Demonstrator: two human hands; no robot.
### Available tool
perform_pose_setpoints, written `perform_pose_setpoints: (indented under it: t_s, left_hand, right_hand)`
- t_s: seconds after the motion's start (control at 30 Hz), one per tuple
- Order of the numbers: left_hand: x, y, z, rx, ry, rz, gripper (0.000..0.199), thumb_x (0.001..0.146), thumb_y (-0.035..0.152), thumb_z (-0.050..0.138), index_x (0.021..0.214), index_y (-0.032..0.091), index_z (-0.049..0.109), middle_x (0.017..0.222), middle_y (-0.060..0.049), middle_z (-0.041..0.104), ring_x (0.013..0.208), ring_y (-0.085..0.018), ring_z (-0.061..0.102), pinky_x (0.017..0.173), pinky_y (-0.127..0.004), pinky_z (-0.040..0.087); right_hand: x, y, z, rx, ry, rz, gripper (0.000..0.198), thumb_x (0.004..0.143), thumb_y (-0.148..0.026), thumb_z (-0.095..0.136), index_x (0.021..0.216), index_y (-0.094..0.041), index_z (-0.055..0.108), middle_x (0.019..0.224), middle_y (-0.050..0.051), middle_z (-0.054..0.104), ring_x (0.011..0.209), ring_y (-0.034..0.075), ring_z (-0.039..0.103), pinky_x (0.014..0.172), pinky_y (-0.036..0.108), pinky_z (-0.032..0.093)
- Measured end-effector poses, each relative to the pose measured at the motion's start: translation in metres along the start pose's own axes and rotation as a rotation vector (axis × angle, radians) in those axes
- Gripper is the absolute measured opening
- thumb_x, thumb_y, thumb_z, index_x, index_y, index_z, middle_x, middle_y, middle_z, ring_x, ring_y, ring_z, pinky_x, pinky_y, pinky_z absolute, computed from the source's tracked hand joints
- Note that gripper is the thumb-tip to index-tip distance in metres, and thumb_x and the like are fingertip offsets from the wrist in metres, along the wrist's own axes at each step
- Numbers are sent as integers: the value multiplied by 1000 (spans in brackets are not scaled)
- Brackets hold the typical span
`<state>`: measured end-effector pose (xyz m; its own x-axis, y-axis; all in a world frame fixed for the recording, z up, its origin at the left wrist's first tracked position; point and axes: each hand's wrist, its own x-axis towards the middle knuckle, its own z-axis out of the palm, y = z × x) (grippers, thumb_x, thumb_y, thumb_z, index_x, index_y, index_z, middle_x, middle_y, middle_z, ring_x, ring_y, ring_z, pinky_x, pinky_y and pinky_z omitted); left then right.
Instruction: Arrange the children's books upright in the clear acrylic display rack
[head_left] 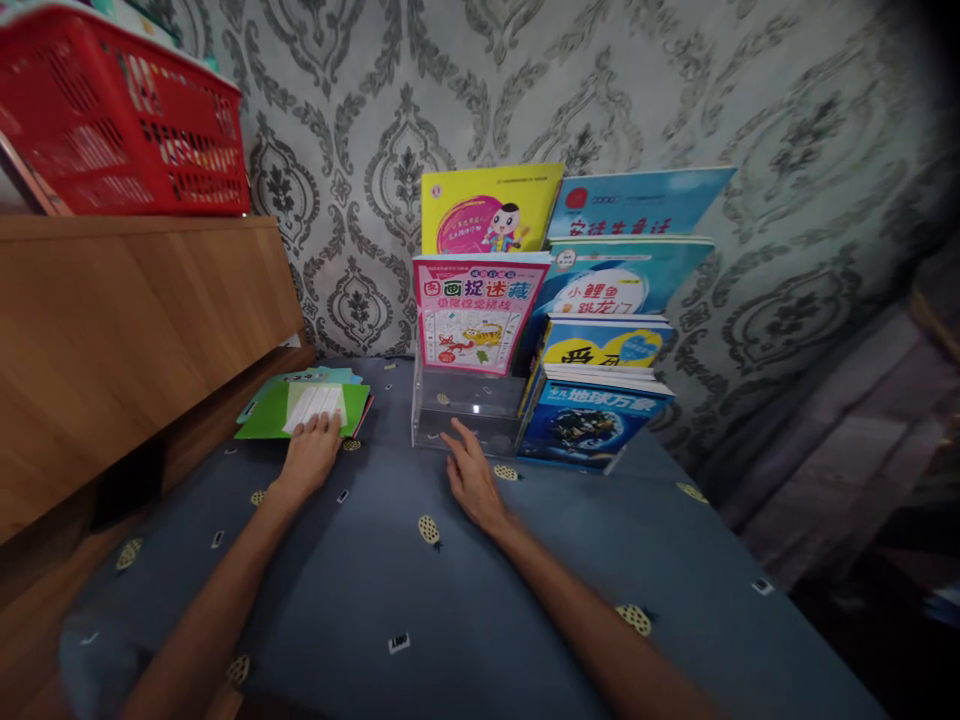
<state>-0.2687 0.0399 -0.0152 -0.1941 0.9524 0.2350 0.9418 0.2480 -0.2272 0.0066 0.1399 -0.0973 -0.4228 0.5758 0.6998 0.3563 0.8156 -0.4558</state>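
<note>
My left hand (312, 453) rests on the near edge of a green book (265, 410) with a white panel on its cover, its fingers laid on top. The green book lies on a small pile with a light blue book (322, 375) under it. My right hand (472, 472) is held empty, fingers apart, just in front of the lower tier of a clear acrylic book rack (469, 410). A pink picture book (482, 315) stands in that rack, with a yellow book (450, 210) behind it.
On the rack's right side stand a blue globe-cover book (592, 425), a yellow-blue book (600, 340) and teal books (622, 275). A wooden cabinet (135, 340) bearing a red basket (172, 130) borders the left. The blue patterned cloth (420, 600) ends at the wallpapered wall.
</note>
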Motion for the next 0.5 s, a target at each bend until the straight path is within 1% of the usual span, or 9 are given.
perform_pose_setpoints:
  t_s: [0.1, 0.2, 0.37, 0.5]
  left_hand:
    - [-11, 4, -3, 4, 23, 46, 44, 101, 18, 35, 142, 12, 47, 141, -19, 57, 129, -32, 53, 104, -45, 42]
    - [-26, 10, -6, 1, 24, 86, 42, 100, 16, 38, 140, 12, 48, 138, -19, 59, 127, -31, 56, 101, -43, 45]
    - [-61, 35, -6, 9, -77, 172, 40, 100, 16, 43, 140, 13, 50, 126, -17, 66, 115, -29, 64, 92, -40, 52]
    - [-88, 53, -4, 11, -95, 226, 42, 99, 14, 46, 140, 12, 51, 132, -18, 63, 120, -31, 62, 95, -43, 53]
  right_hand:
    - [0, 0, -1, -5, -22, 13, 49, 91, -7, 41, 136, -18, 57, 154, 17, 42, 142, 26, 43, 115, 54, 40]
    - [-1, 0, -2, -1, -34, 16, 51, 91, -7, 42, 138, -20, 55, 155, 15, 41, 142, 26, 43, 115, 54, 40]
    - [0, -2, -3, -1, -41, 19, 49, 92, -9, 40, 137, -18, 56, 155, 18, 41, 143, 27, 42, 115, 54, 41]
    - [0, -2, -3, -8, -48, 18, 48, 92, -9, 40, 136, -18, 56, 155, 17, 40, 143, 27, 41, 115, 53, 41]
